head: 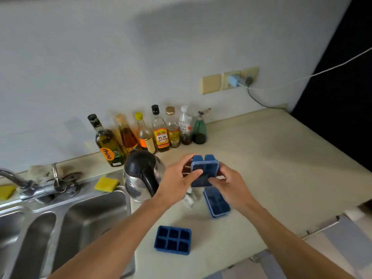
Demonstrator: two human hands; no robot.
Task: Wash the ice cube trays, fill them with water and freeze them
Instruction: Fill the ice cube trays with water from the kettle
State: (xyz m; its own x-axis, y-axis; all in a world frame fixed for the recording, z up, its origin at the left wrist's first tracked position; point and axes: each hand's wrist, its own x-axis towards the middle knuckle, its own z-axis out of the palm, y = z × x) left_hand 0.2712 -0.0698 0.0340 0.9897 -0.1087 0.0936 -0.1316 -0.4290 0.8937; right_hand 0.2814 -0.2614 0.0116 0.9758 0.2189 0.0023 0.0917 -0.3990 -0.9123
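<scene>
The left forearm (112, 234) and right forearm (285, 236) are extended forward and angled inward, bare, and the left hand (177, 179) and right hand (230, 183) are held close together, fingers curled and thumbs pressed on a blue ice cube tray (205, 171) gripped between them.

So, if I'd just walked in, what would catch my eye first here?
The left hand and right hand gripping a blue ice cube tray above the middle of the counter. Two more lie on it: a second tray just below the right hand, a third tray near the front edge. A shiny kettle stands left of the hands, beside the sink.
</scene>
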